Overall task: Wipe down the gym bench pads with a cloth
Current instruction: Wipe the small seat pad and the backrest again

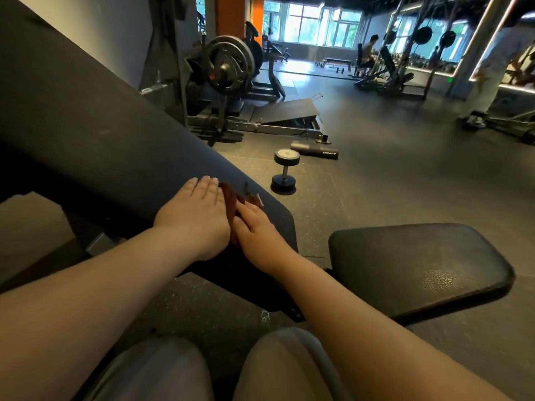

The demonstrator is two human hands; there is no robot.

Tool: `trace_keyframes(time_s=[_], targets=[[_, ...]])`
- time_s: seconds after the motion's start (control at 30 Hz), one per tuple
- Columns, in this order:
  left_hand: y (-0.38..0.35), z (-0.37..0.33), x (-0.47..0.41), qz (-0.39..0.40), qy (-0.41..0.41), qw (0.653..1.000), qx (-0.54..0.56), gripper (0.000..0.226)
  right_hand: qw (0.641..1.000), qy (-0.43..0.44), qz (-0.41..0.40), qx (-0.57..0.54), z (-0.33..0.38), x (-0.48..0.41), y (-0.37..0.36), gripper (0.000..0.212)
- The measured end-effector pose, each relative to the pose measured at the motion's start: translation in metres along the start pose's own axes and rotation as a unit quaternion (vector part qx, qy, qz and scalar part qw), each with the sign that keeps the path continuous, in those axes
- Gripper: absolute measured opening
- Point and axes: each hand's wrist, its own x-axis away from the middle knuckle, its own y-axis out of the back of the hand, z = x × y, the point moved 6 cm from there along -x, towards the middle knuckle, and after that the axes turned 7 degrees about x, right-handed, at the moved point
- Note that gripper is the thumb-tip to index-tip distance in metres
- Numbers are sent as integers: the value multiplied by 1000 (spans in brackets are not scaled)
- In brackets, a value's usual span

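The long black back pad (95, 134) of the bench slopes from the upper left down to the middle. A separate black seat pad (419, 267) lies at the right. My left hand (192, 215) lies flat on the lower end of the back pad, fingers straight. Beside it my right hand (254, 224) rests on the pad too. A brown cloth (231, 198) shows between the two hands, mostly hidden under them; I cannot tell which hand holds it.
A dumbbell (285, 172) stands on the rubber floor just beyond the pad, with a black foam roller (315, 150) behind it. A plate-loaded machine (228, 68) stands further back. Racks and a seated person (369, 52) are far off. My knees are at the bottom edge.
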Motion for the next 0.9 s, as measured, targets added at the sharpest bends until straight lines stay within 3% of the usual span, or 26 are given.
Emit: trace_keyframes(time_s=[0.13, 0.2, 0.3, 0.4, 0.53, 0.73, 0.9], targets=[[1, -1, 3, -6, 2, 1000, -12, 61, 988, -138, -40, 58, -52, 6, 17, 52], [1, -1, 4, -7, 1, 1000, -18, 61, 976, -202, -16, 84, -49, 7, 15, 54], [1, -1, 4, 0, -7, 1000, -26, 62, 980, -150, 35, 123, -8, 13, -1, 55], [2, 0, -1, 19, -22, 999, -41, 65, 988, -83, 19, 126, 7, 23, -2, 52], [3, 3, -17, 59, -50, 997, -30, 66, 992, -107, -14, 61, -19, -1, 9, 51], [0, -9, -44, 67, -56, 994, -70, 68, 974, -211, -19, 84, -52, -66, 11, 55], [-4, -16, -42, 47, -64, 994, -76, 65, 982, -178, -29, 55, -42, -15, 11, 51]])
